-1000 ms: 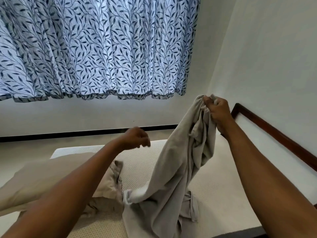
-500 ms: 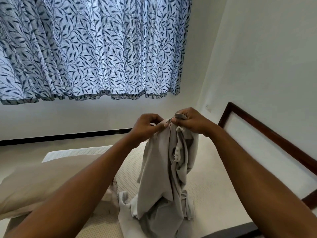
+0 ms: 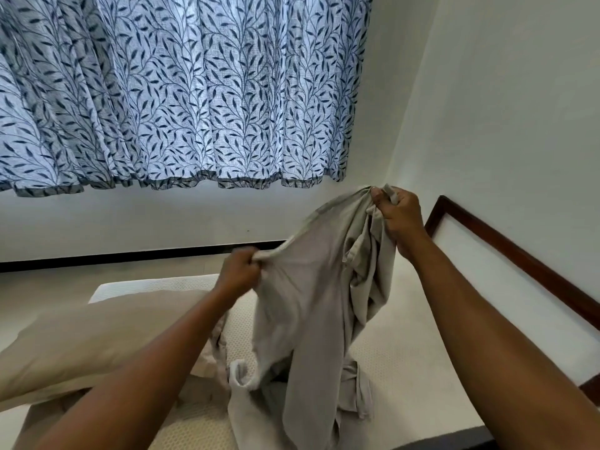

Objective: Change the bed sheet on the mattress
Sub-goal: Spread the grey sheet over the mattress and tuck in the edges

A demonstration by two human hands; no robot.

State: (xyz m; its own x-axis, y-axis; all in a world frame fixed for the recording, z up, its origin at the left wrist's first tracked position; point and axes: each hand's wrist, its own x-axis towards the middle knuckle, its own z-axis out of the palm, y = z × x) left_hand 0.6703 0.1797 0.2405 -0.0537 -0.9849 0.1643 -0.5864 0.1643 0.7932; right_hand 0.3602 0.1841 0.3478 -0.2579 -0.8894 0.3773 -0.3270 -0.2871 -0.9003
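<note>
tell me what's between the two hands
In the head view, a stretch of the beige bed sheet spans from the left hand up to the right hand; both grip its edge, and the rest hangs onto the mattress.

Nothing here can be read: I see no words, labels, brand marks or numbers anywhere. The bed sheet (image 3: 308, 303) is plain grey-beige cloth, the curtain (image 3: 194, 92) carries only a printed pattern of dark leaves and stems, and the mattress (image 3: 406, 355) shows just a fine woven texture.
</note>
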